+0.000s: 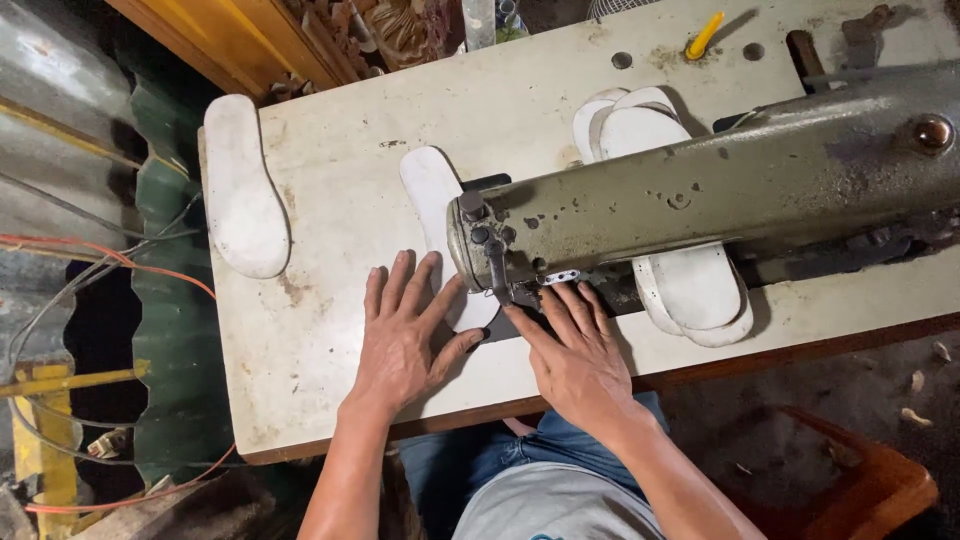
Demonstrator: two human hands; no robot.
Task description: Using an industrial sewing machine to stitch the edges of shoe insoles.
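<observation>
Left hand: the left hand point(403, 335) lies flat and spread wide, palm down, fingers fanned; it presses on the near end of the white sole piece point(437, 215) and on the worktop point(330, 330) beside it, grasping nothing.
Right hand: the right hand point(573, 360) is also open and flat, fingers stretched together toward the needle end of the sewing machine point(720, 190), fingertips touching the dark plate under the machine head; it holds nothing.
White sole piece: it lies flat on the worktop, between the left hand and the machine head, its long axis running away from the person and leaning slightly left; the near end is partly hidden by the left hand's fingers and the machine head.
Sewing machine: an olive, worn arm runs across the worktop from the right; it hides the middle of a stack of white soles point(690, 290) lying behind and under it.
Loose sole: another white sole point(243, 185) rests at the far left edge of the worktop, well apart from the hands, partly overhanging.
Yellow tool: a small yellow piece point(702, 36) lies at the far edge.
</observation>
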